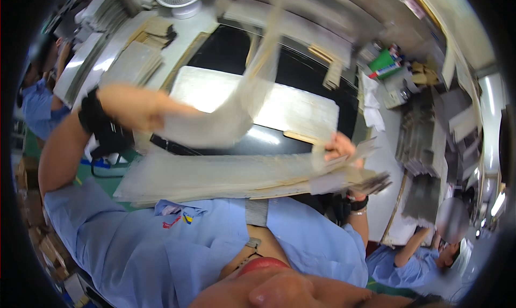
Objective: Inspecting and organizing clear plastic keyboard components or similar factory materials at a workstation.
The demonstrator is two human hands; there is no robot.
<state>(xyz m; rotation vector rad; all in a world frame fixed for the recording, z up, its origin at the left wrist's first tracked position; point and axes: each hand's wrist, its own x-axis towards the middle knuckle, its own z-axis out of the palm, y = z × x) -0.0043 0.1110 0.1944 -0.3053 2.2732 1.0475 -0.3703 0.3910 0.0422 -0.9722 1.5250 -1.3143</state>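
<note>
Left hand (134,106) lifts one blurred pale sheet (236,104) above the black table (231,50); right hand (341,147) grips the sheet stack (215,176) at its right edge. Stacks crowd the table's rim.

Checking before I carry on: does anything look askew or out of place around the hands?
The stack of thin sheets held by the right hand is fanned unevenly at that end, edges misaligned. The left hand lifts one translucent sheet, motion-blurred. No spill or damage visible.
</note>
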